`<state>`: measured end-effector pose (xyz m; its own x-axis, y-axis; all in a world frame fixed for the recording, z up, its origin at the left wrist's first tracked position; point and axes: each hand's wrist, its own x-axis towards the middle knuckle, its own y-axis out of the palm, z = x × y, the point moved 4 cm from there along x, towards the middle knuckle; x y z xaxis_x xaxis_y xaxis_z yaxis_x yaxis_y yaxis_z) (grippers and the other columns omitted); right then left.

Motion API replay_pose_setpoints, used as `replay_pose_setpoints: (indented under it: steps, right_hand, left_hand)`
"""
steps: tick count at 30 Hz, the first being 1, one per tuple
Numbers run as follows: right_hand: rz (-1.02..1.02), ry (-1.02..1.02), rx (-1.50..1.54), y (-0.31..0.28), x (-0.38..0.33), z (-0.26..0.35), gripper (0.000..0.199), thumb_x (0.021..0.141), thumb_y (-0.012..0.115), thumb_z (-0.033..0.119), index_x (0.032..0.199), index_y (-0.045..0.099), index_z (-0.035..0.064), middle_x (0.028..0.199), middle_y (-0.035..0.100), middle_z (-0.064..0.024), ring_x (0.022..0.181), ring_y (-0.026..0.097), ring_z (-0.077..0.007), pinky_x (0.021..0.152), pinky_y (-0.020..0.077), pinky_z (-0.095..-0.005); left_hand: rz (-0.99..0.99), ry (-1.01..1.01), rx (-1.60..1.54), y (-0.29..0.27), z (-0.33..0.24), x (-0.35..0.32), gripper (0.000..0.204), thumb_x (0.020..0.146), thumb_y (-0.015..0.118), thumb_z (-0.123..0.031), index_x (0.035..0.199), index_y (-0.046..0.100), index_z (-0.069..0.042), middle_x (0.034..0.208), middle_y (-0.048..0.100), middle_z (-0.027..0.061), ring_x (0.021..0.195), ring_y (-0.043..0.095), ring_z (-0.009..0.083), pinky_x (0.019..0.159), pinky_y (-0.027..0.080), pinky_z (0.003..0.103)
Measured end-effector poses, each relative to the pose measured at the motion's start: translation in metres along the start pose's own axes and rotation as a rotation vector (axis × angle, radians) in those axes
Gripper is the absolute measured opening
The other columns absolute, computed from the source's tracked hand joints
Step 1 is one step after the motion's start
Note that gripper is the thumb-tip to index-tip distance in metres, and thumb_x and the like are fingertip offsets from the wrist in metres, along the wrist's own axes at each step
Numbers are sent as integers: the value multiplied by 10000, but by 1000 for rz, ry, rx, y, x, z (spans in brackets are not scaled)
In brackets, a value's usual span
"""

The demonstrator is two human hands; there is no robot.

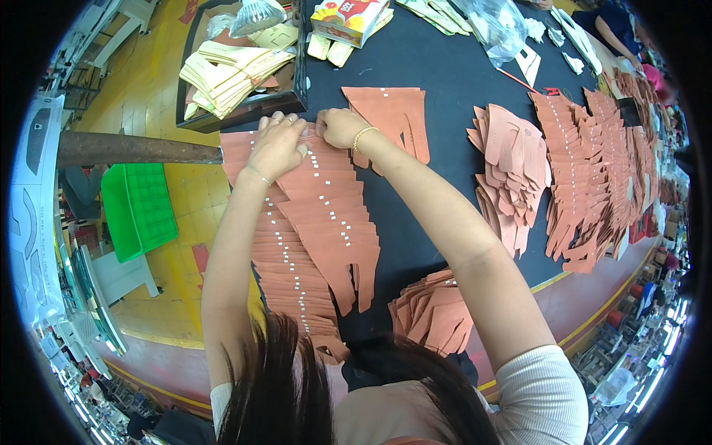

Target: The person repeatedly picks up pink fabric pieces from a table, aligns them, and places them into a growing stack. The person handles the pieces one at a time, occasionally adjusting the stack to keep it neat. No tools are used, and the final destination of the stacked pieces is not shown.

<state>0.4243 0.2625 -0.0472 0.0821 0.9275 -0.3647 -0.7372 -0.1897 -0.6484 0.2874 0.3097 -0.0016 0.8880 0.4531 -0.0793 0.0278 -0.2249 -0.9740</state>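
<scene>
Both my hands are at the far end of overlapping rows of salmon-brown cut pieces, which look like leather and carry small white stickers. My left hand has its fingers curled together over the pieces at the top edge, thumb toward the right. Close beside it, my right hand pinches the edge of a piece, its fingertips partly hidden. A longer row of the same pieces runs beneath my left forearm toward me. Just right of my right hand lie a few flat slotted pieces.
A black tray with pale yellow cut pieces stands at the far left, beside a colourful box. More salmon stacks lie to the right, another pile near me. A green crate is left of the table; a person is far right.
</scene>
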Motion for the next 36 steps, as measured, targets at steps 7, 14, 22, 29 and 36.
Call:
replay_pose_setpoints:
  steps: [7, 14, 22, 29, 36]
  right_hand:
    - [-89, -41, 55, -12, -20, 8, 182, 891, 533, 156, 992, 632, 42, 970, 699, -210, 954, 666, -385, 840, 513, -479]
    - [-349, -175, -177, -42, -43, 32, 131, 907, 555, 160, 1007, 591, 82, 834, 698, -179, 802, 686, -369, 693, 528, -486]
    - [-820, -452, -343, -142, -137, 60, 97, 864, 649, 147, 936, 592, 115, 844, 674, -83, 740, 674, -310, 606, 537, -387]
    - [-715, -472, -302, -215, -316, 84, 87, 860, 642, -38, 941, 652, -8, 856, 627, -84, 759, 618, -203, 701, 489, -281]
    - [-363, -208, 227, -153, -455, 47, 77, 811, 708, 45, 872, 686, 4, 840, 635, -75, 769, 606, -212, 709, 492, -321]
  left_hand:
    - [39, -22, -224, -8, 3, -4, 123, 880, 603, -112, 970, 667, -59, 976, 697, 108, 1006, 619, 280, 910, 347, 443]
    - [77, -72, -189, 0, 10, -2, 134, 881, 644, -160, 963, 689, -64, 930, 700, 106, 921, 628, 279, 867, 355, 402]
    - [24, -97, -116, 18, 10, 1, 164, 882, 628, -169, 1010, 681, -82, 1014, 675, 112, 1044, 610, 300, 895, 391, 468]
    - [-182, -118, -114, 5, -12, -13, 289, 874, 644, -158, 1149, 648, -69, 1206, 601, 141, 1133, 563, 345, 988, 428, 454]
    - [-72, -270, -1092, -48, -126, -116, 349, 997, 572, -268, 1209, 624, 4, 1122, 650, 106, 977, 648, 201, 838, 513, 319]
